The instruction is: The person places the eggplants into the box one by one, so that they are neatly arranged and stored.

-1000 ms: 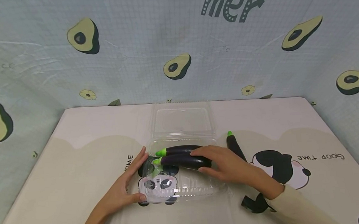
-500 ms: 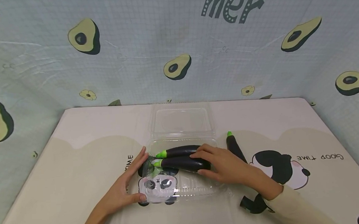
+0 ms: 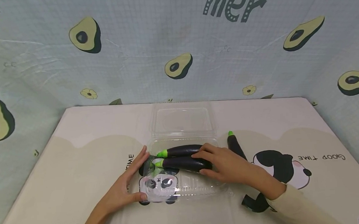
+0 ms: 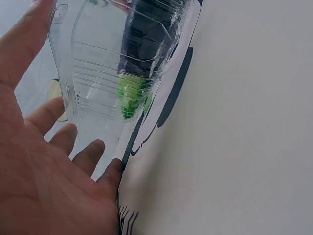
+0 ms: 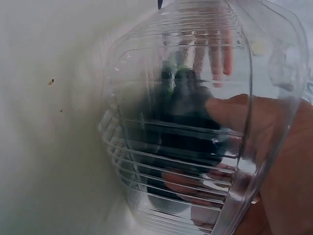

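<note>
A clear plastic clamshell box [image 3: 197,190] lies with its lid [image 3: 183,120] folded back, away from me. Inside its tray are two dark eggplants with green stems, side by side, stems pointing left. My right hand [image 3: 223,164] holds the near eggplant [image 3: 183,163] by its thick right end, with the fingertips also at the right end of the far eggplant [image 3: 182,150]. Through the box wall, the right wrist view shows the thumb and fingers around the dark body. My left hand [image 3: 122,189] is spread at the box's left end, thumb at the near corner [image 4: 24,44].
A third eggplant [image 3: 235,146] lies on the table just right of the box, partly behind my right hand. The tablecloth [image 3: 90,173] carries panda prints and lettering. A curtain with avocado prints [image 3: 132,59] hangs along the table's back and sides.
The near eggplant has come down slightly towards me in the box, opening a little more gap to the far one. My right hand still grips it; the left hand has stayed put.
</note>
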`<action>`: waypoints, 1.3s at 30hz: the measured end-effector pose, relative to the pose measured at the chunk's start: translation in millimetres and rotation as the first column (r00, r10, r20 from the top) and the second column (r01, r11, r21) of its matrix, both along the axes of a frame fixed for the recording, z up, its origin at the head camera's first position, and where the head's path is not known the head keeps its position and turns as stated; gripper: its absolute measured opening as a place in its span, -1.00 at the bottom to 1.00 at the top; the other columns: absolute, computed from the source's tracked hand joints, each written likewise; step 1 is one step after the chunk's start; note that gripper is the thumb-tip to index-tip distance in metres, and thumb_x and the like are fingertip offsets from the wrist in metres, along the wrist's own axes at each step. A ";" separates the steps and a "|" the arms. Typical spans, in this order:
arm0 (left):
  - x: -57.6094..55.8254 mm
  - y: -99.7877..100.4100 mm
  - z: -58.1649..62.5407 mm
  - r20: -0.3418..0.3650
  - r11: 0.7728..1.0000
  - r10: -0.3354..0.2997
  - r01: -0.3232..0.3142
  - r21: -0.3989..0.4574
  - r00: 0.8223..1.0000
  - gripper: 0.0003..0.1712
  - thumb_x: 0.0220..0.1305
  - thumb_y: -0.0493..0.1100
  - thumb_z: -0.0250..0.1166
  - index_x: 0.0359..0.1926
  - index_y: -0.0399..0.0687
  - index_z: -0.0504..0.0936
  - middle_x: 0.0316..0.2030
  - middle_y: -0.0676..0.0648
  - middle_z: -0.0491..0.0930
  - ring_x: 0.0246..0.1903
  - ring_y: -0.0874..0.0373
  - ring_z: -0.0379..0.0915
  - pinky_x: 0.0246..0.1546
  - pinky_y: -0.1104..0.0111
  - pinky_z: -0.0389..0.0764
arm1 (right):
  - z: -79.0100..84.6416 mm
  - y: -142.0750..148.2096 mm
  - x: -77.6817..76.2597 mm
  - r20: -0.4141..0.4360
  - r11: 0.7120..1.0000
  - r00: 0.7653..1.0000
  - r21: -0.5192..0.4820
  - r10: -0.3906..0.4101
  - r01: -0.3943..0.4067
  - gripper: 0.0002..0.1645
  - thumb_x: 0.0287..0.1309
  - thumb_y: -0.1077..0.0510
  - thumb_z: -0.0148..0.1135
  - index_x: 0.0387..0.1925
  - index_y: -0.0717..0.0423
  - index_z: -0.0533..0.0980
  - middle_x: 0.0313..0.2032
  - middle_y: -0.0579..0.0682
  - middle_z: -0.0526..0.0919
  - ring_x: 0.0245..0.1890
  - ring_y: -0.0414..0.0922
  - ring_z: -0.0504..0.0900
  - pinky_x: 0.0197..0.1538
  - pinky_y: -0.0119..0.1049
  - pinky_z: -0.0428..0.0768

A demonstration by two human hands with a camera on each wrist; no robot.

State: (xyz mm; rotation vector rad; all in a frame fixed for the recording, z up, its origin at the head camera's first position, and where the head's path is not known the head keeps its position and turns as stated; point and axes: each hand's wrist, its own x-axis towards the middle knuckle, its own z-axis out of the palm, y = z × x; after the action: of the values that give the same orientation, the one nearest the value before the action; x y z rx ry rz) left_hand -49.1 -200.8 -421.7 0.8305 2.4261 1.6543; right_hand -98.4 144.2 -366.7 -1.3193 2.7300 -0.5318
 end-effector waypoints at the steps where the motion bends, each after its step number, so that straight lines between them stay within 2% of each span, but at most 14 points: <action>1: -0.1 0.1 0.1 0.000 1.000 0.000 0.000 0.001 1.000 0.18 -0.17 -0.14 0.51 0.48 -0.01 0.08 0.50 -0.01 -0.19 0.46 0.05 -0.30 0.30 0.49 -0.14 | 0.2 0.1 0.2 -0.009 1.000 1.000 0.008 0.001 -0.001 -0.46 0.23 -0.07 0.24 0.21 -0.05 0.43 0.02 -0.07 0.46 -0.22 -0.21 0.56 -0.17 -0.28 0.58; 10: -0.7 -0.1 0.2 -0.005 1.000 -0.001 0.001 0.009 1.000 0.18 -0.17 -0.13 0.51 0.48 0.02 0.08 0.50 0.00 -0.18 0.46 0.05 -0.30 0.30 0.49 -0.14 | 3.0 -0.7 1.1 -0.037 0.998 0.999 0.057 -0.007 0.009 -0.46 0.22 -0.08 0.25 0.21 -0.06 0.44 0.00 -0.04 0.48 -0.20 -0.16 0.57 -0.15 -0.19 0.58; 17: -0.4 -0.2 -0.2 -0.002 1.000 -0.007 0.007 0.012 1.000 0.18 -0.16 -0.13 0.51 0.48 -0.01 0.08 0.50 -0.01 -0.19 0.46 0.05 -0.31 0.30 0.50 -0.14 | 2.1 -1.4 2.0 -0.053 0.999 0.999 0.053 -0.002 0.004 -0.47 0.18 -0.04 0.30 0.16 -0.02 0.48 -0.04 -0.04 0.52 -0.12 -0.15 0.54 -0.06 -0.16 0.54; 39: -2.2 -1.6 -0.9 -0.016 0.999 -0.027 0.027 0.028 1.000 0.18 -0.14 -0.10 0.52 0.48 -0.03 0.07 0.50 -0.06 -0.20 0.46 0.03 -0.32 0.31 0.54 -0.15 | -0.2 -3.4 3.9 -0.094 0.998 0.995 0.062 -0.012 0.018 -0.52 0.18 0.03 0.28 0.12 0.08 0.51 -0.11 -0.06 0.49 -0.15 -0.18 0.49 -0.06 -0.22 0.52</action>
State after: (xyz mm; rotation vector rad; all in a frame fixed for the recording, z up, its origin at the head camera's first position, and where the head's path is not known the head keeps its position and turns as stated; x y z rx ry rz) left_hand -51.2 -202.5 -422.6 0.8797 2.3962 1.6821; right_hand -94.4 140.8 -367.0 -1.3432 2.8079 -0.3910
